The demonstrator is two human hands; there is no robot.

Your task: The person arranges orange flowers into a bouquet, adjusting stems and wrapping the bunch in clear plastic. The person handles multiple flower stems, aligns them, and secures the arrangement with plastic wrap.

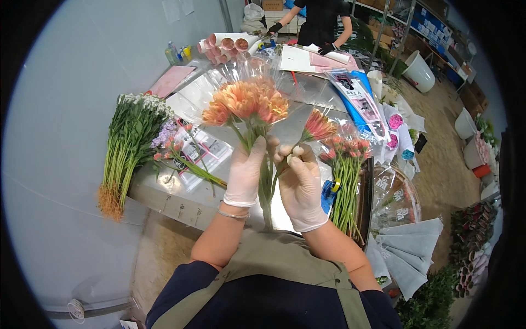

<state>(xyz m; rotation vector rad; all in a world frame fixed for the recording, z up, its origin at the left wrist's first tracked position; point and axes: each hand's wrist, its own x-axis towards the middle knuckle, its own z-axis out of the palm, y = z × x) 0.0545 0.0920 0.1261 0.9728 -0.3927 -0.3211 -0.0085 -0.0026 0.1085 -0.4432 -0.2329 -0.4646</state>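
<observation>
Now, orange flower bunch [246, 102]: likely light, fragile; grip stems [267, 194].
Left hand [246, 172]: clasping stems.
Right hand [304, 191]: pinching single flower [319, 126].

Bright, fairly even light covers the middle of the frame, turning the gloved hands [245, 174] pale and leaving a washed-out white glare on the metal surface [156, 182] at the centre, with small glints on clear film [382, 193] at centre right. Dark foliage [427, 300] at lower right sinks into shadow, losing detail. Fisheye distortion leans the shelving [405, 34] at upper right and ends in a soft black rim.
</observation>
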